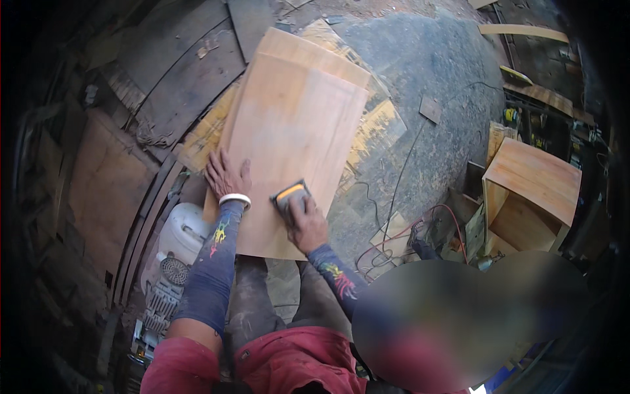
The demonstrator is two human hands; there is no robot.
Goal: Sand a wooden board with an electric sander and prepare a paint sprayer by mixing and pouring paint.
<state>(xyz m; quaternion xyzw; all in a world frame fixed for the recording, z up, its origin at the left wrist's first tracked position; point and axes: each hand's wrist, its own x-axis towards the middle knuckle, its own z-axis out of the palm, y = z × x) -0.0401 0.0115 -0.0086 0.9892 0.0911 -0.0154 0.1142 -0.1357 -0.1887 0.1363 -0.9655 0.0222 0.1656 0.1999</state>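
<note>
A pale wooden panel (295, 125) lies in front of me, its near edge by my thighs. Beneath it, another wooden board (318, 58) shows at the far end and along the left. My right hand (308, 226) is closed around a grey hand sander (283, 203) with a yellow-orange top, which rests on the near right part of the panel. Flat against the panel's left edge lies my left hand (226, 176), fingers spread, with a white band at the wrist. The sander's underside is hidden.
Worn yellow cardboard (377, 128) lies under the boards. On the right stands an open wooden box (531, 177), with a red hose (453, 213) and dark cords on the floor nearby. A white tank (180, 233) with a metal motor (164, 299) sits by my left arm.
</note>
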